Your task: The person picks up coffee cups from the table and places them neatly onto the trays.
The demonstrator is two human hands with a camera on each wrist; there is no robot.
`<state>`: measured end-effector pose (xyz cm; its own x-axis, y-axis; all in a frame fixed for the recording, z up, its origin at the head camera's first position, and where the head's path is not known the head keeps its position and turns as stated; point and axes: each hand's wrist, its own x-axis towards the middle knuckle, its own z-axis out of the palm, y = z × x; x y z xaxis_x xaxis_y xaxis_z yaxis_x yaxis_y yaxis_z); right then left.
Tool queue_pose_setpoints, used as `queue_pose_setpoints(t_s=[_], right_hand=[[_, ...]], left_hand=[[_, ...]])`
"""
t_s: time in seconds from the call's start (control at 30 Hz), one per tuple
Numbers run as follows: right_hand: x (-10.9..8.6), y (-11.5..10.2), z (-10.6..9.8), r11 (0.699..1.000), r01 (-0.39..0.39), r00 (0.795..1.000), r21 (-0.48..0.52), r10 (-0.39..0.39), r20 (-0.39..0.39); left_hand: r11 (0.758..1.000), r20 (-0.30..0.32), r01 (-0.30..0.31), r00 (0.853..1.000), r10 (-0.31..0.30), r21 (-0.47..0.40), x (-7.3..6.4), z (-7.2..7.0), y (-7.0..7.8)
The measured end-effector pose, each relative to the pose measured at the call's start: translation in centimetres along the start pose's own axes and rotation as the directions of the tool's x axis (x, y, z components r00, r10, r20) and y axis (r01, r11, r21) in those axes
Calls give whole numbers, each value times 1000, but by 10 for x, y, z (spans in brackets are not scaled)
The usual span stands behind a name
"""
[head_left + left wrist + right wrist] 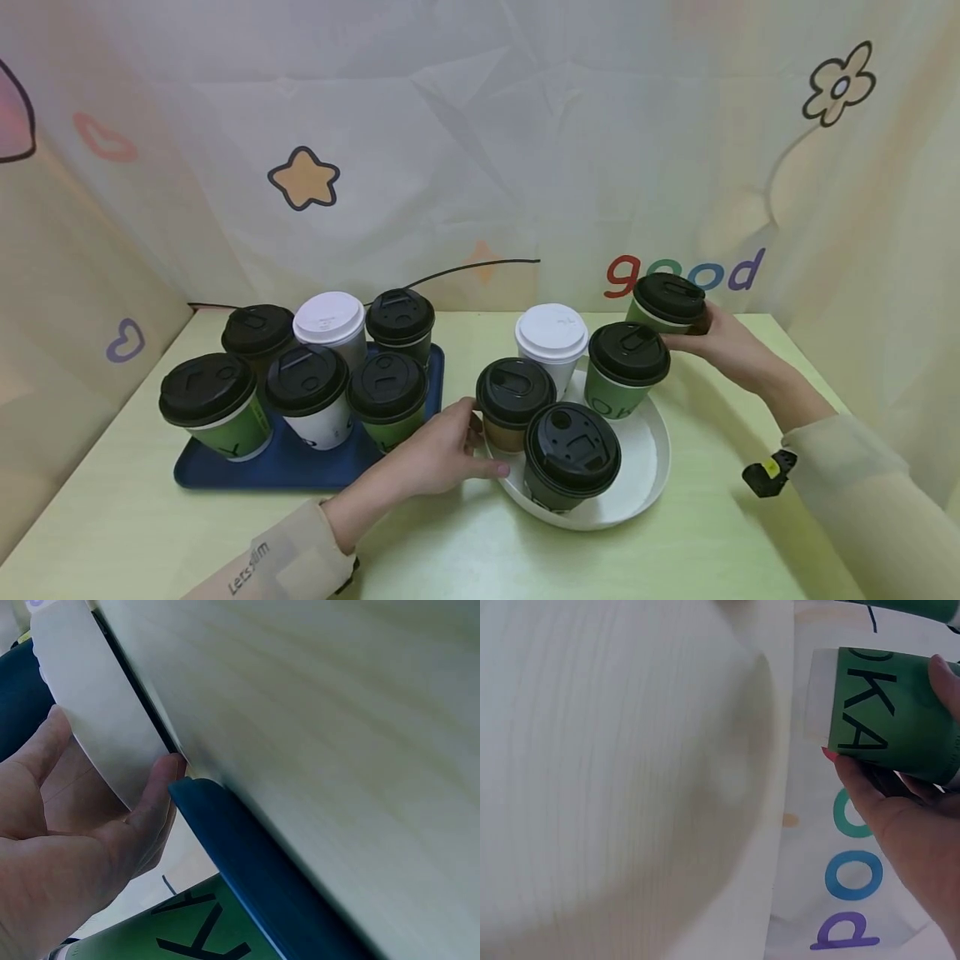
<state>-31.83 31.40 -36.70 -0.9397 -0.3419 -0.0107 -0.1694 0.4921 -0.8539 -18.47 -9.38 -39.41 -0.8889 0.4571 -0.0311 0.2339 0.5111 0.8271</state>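
My right hand point(723, 342) grips a green paper cup point(889, 716) with a black lid, fingers and thumb round its side. That cup is lifted off the table, behind the right part of a round white plate point(651, 467). On the plate stand a green cup point(618, 396), a white-lidded cup point(552, 333), a brown cup point(506, 437) and a dark cup point(572, 458) at the front. My left hand point(435, 454) holds the plate's left rim, thumb and fingers against it in the left wrist view. The brown cup partly hides its fingertips.
Left of the plate, a dark blue tray point(300, 477) bears several lidded cups, one with a white lid point(330, 318). A printed curtain point(465, 167) hangs along the table's point(450, 550) back and sides.
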Motion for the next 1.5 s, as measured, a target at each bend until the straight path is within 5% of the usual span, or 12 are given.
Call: queue_pose_setpoints(t_s=[0.4,0.73,1.1,1.2,1.37,1.5], right_hand=[[-41,9,-24,991,113,993,-73,-110,52],[-64,4,-32,965,245,917,91,-261,301],[-85,-2,-35,954,290,899,82,-300,317],[-90,-6,-33,946,303,874,114,-323,364],[-94,-17,-18,921,329,799,207,-388,460],[-97,-25,-5,914,320,781,252,-404,476]], left_hand=[[1000,0,6,1000,-6,2,2,1,1],[1000,-3,10,1000,-10,-1,0,0,0],[1000,0,-4,1000,4,2,-1,0,0],[1000,-2,3,1000,-3,3,-1,-1,0],[1000,-3,15,1000,-15,8,0,-1,2],[1000,0,19,1000,-19,7,-1,-1,2]])
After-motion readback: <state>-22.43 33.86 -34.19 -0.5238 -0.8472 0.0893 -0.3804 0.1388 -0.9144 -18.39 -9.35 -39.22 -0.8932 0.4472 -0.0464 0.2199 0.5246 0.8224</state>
